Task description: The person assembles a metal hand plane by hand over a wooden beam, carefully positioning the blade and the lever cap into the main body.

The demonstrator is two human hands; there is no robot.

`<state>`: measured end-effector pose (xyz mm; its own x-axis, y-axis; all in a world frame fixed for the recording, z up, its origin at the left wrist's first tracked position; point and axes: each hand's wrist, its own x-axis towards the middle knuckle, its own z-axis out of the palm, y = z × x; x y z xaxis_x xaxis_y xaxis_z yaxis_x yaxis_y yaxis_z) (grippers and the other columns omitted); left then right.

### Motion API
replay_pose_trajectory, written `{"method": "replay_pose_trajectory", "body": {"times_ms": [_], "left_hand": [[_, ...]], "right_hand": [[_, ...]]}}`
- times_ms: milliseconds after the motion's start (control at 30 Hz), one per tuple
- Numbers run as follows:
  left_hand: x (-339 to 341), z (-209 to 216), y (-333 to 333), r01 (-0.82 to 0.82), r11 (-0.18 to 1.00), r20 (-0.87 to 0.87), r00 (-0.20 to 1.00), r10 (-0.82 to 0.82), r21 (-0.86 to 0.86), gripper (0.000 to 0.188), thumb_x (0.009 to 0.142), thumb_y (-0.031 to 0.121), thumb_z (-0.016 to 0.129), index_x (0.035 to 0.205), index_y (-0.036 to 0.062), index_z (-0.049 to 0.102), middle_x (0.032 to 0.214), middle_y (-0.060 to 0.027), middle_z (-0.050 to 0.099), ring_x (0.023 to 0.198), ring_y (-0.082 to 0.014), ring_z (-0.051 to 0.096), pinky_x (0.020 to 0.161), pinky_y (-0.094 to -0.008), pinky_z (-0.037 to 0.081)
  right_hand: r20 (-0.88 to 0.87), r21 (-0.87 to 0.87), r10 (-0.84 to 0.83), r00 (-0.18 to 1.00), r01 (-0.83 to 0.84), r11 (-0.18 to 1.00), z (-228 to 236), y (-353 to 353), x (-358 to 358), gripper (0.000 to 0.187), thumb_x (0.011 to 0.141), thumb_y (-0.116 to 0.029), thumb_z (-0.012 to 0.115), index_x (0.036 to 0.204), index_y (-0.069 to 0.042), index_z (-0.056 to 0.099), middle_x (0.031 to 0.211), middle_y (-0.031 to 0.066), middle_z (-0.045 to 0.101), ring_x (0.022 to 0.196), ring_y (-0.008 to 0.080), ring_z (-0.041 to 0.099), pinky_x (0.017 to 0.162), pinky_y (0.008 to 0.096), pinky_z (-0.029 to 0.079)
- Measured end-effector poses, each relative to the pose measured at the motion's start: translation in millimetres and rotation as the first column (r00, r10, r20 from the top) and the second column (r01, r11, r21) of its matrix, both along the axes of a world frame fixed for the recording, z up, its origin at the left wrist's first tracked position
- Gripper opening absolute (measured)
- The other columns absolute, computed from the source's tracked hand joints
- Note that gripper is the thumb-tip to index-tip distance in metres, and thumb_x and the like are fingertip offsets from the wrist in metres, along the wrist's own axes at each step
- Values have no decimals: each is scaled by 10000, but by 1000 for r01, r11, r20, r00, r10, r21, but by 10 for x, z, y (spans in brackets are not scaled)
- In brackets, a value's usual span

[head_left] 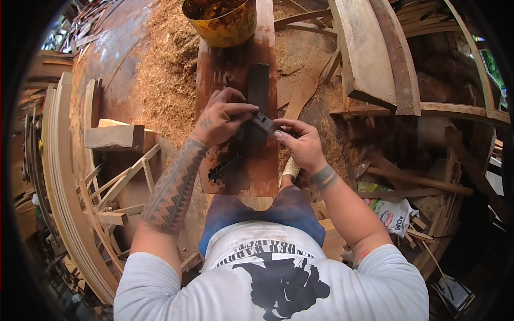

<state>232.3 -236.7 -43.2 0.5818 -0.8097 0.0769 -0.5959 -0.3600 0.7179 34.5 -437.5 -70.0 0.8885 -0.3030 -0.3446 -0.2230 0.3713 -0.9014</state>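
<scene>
A flat grey metal blade [262,123] with slots cut through it lies tilted over a long dark sharpening stone [258,80]. By its upper left end, my left hand [225,113] pinches the blade between fingers and thumb. The other end is gripped by my right hand [301,140], thumb and forefinger closed on it. The stone rests lengthwise on a wet reddish-brown board [219,75] in front of me. Whether the blade touches the stone all along its edge I cannot tell. A black toothed piece [225,167] lies on the board, nearer to me and left of the stone.
A stained yellow bucket [227,27] stands on the board's far end. Wood shavings [168,64] cover the floor beyond. Stacked long strips [61,176] and a wooden block [114,137] are at left. Curved timbers [369,51] and a white-green bag [393,211] are at right.
</scene>
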Motion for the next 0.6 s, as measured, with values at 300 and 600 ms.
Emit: {"method": "replay_pose_trajectory", "body": {"times_ms": [300,600], "left_hand": [[66,-153,17,-41,998,160,987,32,55,220,965,411,866,1179,452,898,1581,-16,586,1542,-395,378,1306,-544,261],[-58,-190,-33,-155,987,161,976,145,51,223,945,422,882,1166,446,905,1671,-33,541,1671,-435,242,1342,-642,73]], "right_hand": [[67,-811,359,931,-159,563,166,-87,1,461,1008,-162,805,1463,-112,749,894,145,630,808,333,637,760,430,545],[45,-906,396,917,-130,404,157,-92,-3,524,1042,-122,731,1562,-114,663,916,141,623,839,350,646,774,466,552]]}}
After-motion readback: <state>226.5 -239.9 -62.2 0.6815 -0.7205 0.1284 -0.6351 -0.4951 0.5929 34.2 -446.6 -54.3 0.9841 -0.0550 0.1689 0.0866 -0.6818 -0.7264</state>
